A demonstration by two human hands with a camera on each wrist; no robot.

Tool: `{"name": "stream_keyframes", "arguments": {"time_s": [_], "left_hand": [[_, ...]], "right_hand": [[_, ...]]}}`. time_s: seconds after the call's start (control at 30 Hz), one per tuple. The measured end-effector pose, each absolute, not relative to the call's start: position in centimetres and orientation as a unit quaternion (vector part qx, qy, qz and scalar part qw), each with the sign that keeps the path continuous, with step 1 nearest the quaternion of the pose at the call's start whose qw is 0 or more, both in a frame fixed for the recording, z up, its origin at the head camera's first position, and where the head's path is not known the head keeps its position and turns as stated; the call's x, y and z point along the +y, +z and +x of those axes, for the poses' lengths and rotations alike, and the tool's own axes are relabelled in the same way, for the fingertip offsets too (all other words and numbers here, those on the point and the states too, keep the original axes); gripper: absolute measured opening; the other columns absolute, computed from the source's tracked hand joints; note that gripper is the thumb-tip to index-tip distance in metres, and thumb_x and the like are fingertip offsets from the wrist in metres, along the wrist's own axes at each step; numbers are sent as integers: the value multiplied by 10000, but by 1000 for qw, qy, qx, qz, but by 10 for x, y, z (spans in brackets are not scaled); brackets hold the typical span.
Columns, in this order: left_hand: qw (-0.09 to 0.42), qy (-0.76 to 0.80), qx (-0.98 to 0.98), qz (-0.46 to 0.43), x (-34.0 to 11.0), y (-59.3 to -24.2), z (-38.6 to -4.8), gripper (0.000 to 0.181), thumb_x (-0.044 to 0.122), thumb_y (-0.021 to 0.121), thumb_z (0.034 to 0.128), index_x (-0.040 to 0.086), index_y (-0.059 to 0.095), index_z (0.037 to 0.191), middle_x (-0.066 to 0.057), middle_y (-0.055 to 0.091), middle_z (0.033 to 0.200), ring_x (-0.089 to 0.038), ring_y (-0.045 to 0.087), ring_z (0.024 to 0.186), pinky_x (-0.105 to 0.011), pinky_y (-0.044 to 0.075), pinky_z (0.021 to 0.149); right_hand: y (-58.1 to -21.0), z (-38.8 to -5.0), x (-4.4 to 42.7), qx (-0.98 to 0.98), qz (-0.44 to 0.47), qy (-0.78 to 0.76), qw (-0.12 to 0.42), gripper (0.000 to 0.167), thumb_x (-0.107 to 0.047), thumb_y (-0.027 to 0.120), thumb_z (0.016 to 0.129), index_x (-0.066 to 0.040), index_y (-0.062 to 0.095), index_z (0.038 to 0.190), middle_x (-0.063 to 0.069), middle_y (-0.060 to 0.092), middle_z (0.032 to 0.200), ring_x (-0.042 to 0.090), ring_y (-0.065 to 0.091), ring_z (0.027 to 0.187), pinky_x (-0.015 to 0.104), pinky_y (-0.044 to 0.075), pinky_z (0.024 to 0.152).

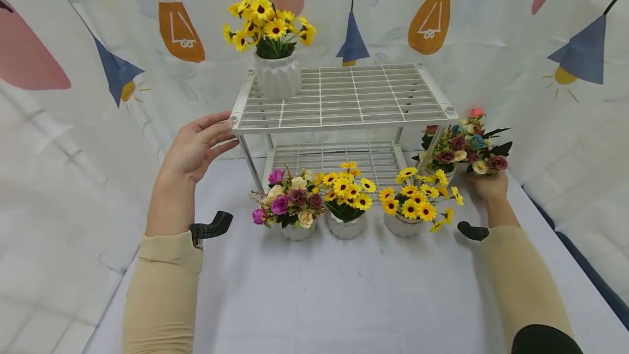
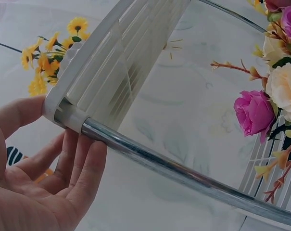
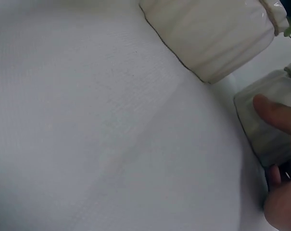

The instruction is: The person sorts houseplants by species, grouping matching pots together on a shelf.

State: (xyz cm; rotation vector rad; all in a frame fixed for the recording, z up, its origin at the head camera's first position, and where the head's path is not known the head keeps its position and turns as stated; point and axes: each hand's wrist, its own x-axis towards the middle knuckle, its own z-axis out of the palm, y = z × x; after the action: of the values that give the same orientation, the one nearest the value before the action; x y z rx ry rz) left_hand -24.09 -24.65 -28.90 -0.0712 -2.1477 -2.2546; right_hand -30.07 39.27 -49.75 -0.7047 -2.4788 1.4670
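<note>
A two-tier white wire shelf stands with its near left corner in my left hand. The left wrist view shows that hand pinching the corner, with fingertips against the metal post. At the far right, my right hand holds a pot of mixed flowers, its blooms partly overlapping another bouquet. In the right wrist view, the thumb of my right hand lies on the side of the white pot, next to a second white pot; the flowers are mostly cut off.
Yellow flowers in a white pot stand on the upper tier's left. In front of the shelf are a purple and cream bouquet and two pots of yellow flowers on the white tablecloth. A patterned curtain hangs behind.
</note>
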Motion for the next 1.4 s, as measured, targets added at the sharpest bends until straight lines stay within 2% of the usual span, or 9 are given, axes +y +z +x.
{"name": "stream_keyframes", "arguments": {"time_s": [0.13, 0.37, 0.57, 0.8, 1.03, 1.23, 1.4], "left_hand": [[15, -724, -689, -25, -246, -288, -241, 604, 225, 755, 967, -30, 509, 1456, -50, 666, 1225, -176, 677, 1044, -264, 576, 893], [14, -728, -685, -31, -245, -286, -240, 572, 204, 739, 978, -34, 519, 1450, -47, 679, 1221, -178, 683, 1040, -276, 575, 898], [10, -724, -689, -31, -244, -285, -240, 569, 200, 730, 985, -33, 512, 1455, -56, 672, 1235, -180, 682, 1045, -282, 575, 903], [10, -718, -695, -26, -245, -284, -237, 576, 200, 727, 987, -35, 503, 1462, -40, 680, 1210, -175, 681, 1043, -278, 574, 903], [9, -714, -699, -21, -246, -284, -238, 589, 212, 736, 981, -33, 504, 1463, -63, 665, 1242, -169, 686, 1035, -277, 577, 901], [8, -713, -700, -24, -247, -283, -239, 603, 216, 742, 977, -36, 500, 1468, -50, 671, 1229, -176, 683, 1037, -282, 578, 901], [8, -715, -699, -23, -248, -284, -239, 601, 207, 736, 981, -38, 493, 1473, -57, 668, 1233, -172, 686, 1029, -282, 579, 900]], "right_hand": [[-495, -300, 392, -845, -230, 475, 91, 1021, -395, 855, 854, -82, 258, 1620, 140, 317, 1637, 350, 277, 1494, 475, 195, 1239], [-494, -295, 389, -808, -275, 515, 85, 1139, -531, 843, 810, -139, 172, 1642, 83, 236, 1675, 286, 221, 1523, 430, 194, 1243], [-492, -284, 396, -805, -275, 517, 95, 1199, -598, 834, 780, -123, 146, 1640, 94, 220, 1674, 286, 232, 1517, 429, 215, 1237], [-474, -275, 401, -780, -282, 545, 121, 1090, -486, 852, 814, -139, 196, 1612, 87, 272, 1619, 230, 290, 1466, 342, 338, 1171], [-446, -264, 394, -742, -281, 581, 179, 935, -304, 891, 815, -227, 309, 1543, -122, 408, 1427, 108, 377, 1389, 263, 401, 1102], [-420, -256, 386, -740, -246, 586, 220, 889, -245, 905, 804, -236, 365, 1510, -162, 434, 1299, 69, 432, 1313, 283, 412, 1092], [-395, -249, 377, -736, -219, 598, 232, 828, -216, 897, 815, -239, 382, 1463, -139, 436, 1318, 90, 429, 1330, 291, 381, 1138]]}}
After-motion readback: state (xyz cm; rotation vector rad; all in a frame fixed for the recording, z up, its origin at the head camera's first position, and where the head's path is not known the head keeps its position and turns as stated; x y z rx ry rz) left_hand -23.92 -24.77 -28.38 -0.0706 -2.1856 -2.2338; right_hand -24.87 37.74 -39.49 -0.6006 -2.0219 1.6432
